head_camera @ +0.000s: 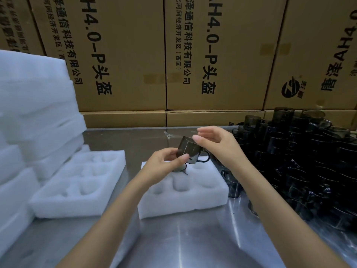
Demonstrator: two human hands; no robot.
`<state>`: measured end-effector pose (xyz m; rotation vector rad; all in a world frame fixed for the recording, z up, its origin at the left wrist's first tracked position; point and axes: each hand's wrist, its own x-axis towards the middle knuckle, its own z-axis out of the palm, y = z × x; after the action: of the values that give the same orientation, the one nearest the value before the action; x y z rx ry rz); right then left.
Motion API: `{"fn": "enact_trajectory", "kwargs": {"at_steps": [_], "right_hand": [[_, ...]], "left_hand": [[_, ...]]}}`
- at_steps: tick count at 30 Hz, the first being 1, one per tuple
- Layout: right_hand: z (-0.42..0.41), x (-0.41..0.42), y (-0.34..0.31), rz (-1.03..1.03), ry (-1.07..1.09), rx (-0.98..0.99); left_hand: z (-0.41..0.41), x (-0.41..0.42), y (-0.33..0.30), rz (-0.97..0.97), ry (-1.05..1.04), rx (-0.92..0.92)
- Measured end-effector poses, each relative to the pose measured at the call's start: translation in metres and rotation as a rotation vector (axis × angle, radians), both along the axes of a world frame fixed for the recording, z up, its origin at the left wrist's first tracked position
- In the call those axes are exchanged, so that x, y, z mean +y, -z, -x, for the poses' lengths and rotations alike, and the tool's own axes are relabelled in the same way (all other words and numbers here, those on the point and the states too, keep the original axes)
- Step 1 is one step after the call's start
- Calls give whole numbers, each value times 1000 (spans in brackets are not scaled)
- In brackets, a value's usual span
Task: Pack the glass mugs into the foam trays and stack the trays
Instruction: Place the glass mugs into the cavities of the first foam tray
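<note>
A dark smoked-glass mug hangs tilted over the back of the white foam tray in the middle of the steel table. My left hand pinches its lower left side, and my right hand grips its upper right side, the handle pointing right. Under the left hand another mug sits in a back pocket of that tray, mostly hidden. The tray's front pockets hold nothing. A second foam tray with bare pockets lies to the left.
A large heap of dark glass mugs fills the table's right side. Stacked white foam trays rise at the left. Cardboard boxes wall off the back. The steel table shows bare metal in front.
</note>
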<state>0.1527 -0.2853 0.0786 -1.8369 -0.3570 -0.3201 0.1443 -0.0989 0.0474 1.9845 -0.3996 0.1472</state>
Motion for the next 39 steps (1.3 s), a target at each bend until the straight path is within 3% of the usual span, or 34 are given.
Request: {"fn": "enact_trajectory", "kwargs": {"at_steps": [3, 6, 9, 13, 25, 32, 39], "right_hand": [[-4, -7, 10, 76, -102, 147], [-12, -5, 22, 19, -69, 98], [-21, -7, 35, -12, 51, 8], [-30, -12, 53, 90, 181, 29], [-32, -6, 62, 384, 345, -20], [-27, -4, 63, 444, 332, -37], [-19, -27, 56, 414, 156, -86]], "left_hand": [[-1, 2, 4, 57, 82, 65], [-6, -6, 6, 43, 105, 60], [-14, -7, 13, -85, 21, 14], [-16, 8, 30, -358, -115, -56], [-18, 12, 42, -487, -119, -117], [-18, 12, 42, -520, -117, -104], [-18, 11, 28, -567, -43, -167]]}}
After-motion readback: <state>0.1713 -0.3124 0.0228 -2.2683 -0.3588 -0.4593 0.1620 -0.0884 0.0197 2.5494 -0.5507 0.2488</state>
